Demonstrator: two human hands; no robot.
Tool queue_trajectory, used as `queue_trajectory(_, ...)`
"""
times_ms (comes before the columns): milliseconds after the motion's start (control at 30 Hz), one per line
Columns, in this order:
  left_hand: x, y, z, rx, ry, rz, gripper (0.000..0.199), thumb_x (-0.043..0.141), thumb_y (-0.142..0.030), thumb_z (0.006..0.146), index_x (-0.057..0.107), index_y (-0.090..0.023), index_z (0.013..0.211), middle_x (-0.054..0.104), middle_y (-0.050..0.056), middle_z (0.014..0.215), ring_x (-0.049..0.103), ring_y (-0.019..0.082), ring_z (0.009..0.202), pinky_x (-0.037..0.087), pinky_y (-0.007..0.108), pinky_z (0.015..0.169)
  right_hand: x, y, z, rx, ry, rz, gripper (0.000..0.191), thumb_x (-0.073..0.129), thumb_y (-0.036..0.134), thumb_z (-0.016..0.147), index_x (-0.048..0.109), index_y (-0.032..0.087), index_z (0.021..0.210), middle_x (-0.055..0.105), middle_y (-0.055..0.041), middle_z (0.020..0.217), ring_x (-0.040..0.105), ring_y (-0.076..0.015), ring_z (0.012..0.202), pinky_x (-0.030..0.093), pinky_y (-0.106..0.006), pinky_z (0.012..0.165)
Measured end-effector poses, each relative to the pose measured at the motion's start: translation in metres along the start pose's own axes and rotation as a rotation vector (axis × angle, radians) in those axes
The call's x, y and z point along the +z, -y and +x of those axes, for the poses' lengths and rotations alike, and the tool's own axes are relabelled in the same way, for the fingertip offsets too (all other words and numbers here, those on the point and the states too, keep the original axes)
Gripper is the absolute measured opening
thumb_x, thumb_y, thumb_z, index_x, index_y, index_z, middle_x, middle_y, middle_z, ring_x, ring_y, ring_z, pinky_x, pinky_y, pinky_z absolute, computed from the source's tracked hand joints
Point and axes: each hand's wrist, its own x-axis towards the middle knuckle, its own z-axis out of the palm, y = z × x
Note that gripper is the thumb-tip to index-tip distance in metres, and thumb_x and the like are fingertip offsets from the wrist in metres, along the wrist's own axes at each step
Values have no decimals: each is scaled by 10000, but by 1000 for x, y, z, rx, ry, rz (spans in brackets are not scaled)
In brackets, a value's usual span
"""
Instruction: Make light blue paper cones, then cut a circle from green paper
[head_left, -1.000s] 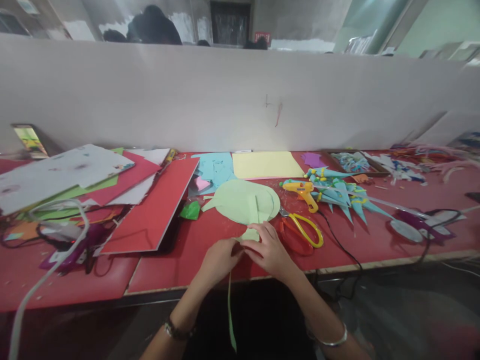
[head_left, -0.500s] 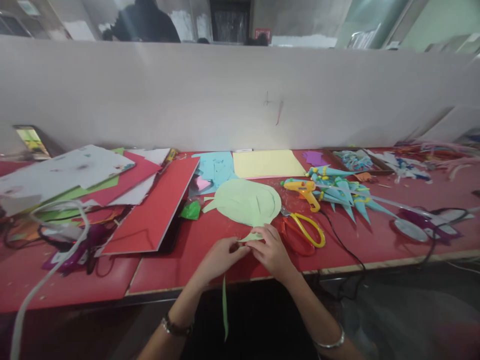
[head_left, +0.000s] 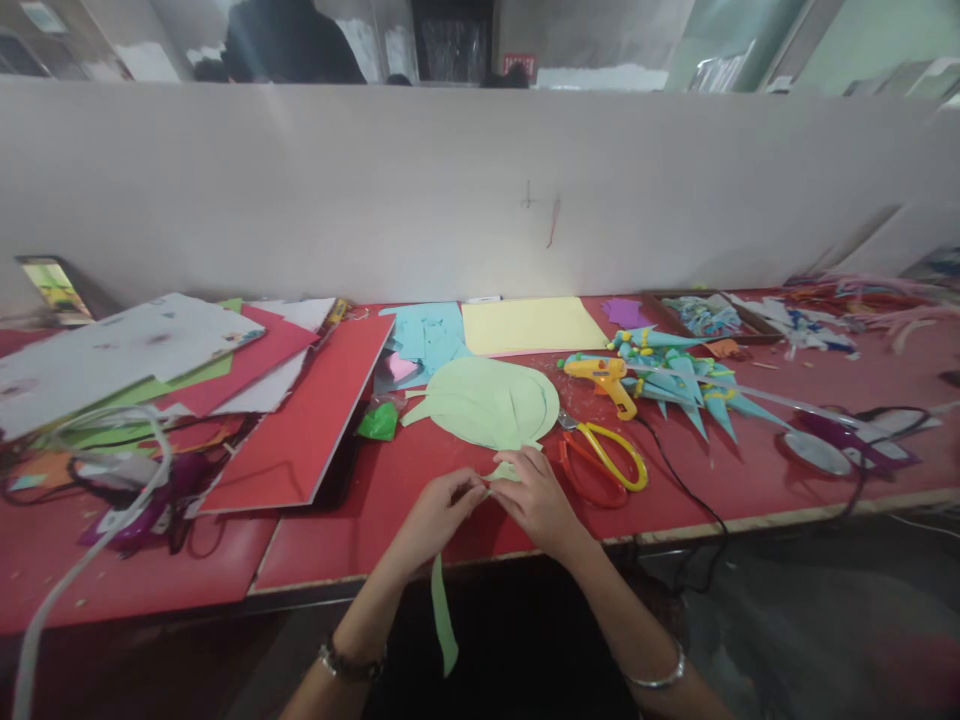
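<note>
A narrow light green paper strip point(head_left: 444, 615) hangs below my left hand point(head_left: 442, 508), whose fingers are closed on the paper. Close beside it, my right hand point(head_left: 534, 497) pinches a small light green paper piece point(head_left: 506, 474) near the table's front. Just beyond both hands lie large rounded light green paper shapes point(head_left: 480, 395), overlapping one another. To the right of my right hand are scissors point(head_left: 616, 455) with yellow and red handles. Where the fingertips meet, the paper is partly hidden.
A yellow glue gun point(head_left: 606, 377) with a black cord lies beside blue paper cones point(head_left: 686, 380). On the left, a red board point(head_left: 304, 420) slants by stacked papers. Yellow sheets point(head_left: 532, 325) and blue sheets point(head_left: 427, 335) lie behind. A spoon-shaped object point(head_left: 817, 453) is at right.
My left hand has shifted slightly and its fingers are closer to my right hand. The hanging strip has swung and shows its broader side. The view has moved slightly.
</note>
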Motion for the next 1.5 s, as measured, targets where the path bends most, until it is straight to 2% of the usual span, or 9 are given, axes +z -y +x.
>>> queue_trajectory(200,-10,-14,-10,62,52,-22,240,409,-362,804,501,-168,697,502,-17,677,438,107,656,351,214,621,4,-3,-2,-19,15,-34,178,486,177,819,623,200,708,554,-68,1040,443,-198,937,333,-400,921)
queue_trajectory(467,-38,-41,-26,88,-133,-63,190,476,-337,759,529,-167,695,457,-43,557,396,71,507,324,188,485,-6,0,-6,26,45,123,82,535,228,756,612,209,778,519,-69,1061,458,-210,1001,203,-470,986)
queue_trajectory(567,-41,-50,-28,162,-312,-139,177,501,-330,754,530,-168,690,473,-41,536,408,64,482,327,176,455,-19,9,-3,79,29,291,245,552,366,730,589,209,915,505,-79,1055,454,-238,1037,176,-496,991)
queue_trajectory(733,-31,-61,-20,201,-593,-292,163,509,-321,770,538,-168,724,512,-42,557,401,42,423,335,164,411,-41,42,13,99,33,626,510,580,486,693,497,196,1104,504,-100,1098,459,-237,1049,371,-355,890)
queue_trajectory(900,-31,-61,-15,222,-658,-337,142,520,-315,772,543,-175,764,476,-56,533,455,52,452,394,174,466,-40,57,26,232,91,685,155,475,282,814,559,176,738,540,-5,689,503,-125,659,408,-234,634)
queue_trajectory(1033,-32,-51,-13,242,-623,-389,167,520,-316,761,526,-181,860,523,-35,642,484,59,507,420,187,517,-36,48,32,332,69,808,218,481,279,812,544,164,639,495,20,610,470,-101,595,374,-205,549)
queue_trajectory(1133,-26,-40,-10,219,-409,-361,247,551,-322,723,523,-177,922,560,-8,738,512,82,590,429,203,552,-34,42,37,321,64,854,259,462,306,828,565,155,644,506,16,626,475,-105,626,381,-212,584)
queue_trajectory(1300,-21,-22,-5,54,-371,-188,256,526,-396,716,547,-143,689,532,-9,606,479,102,576,400,214,537,-31,26,47,262,199,676,295,416,331,854,600,159,699,565,4,658,507,-118,631,381,-222,574)
queue_trajectory(1500,-30,-4,-3,18,-415,-211,332,504,-459,717,574,-134,708,485,-27,553,431,86,514,366,208,492,-9,-18,54,551,92,-159,302,544,341,777,545,124,987,597,-136,892,546,-261,897,428,-326,679)
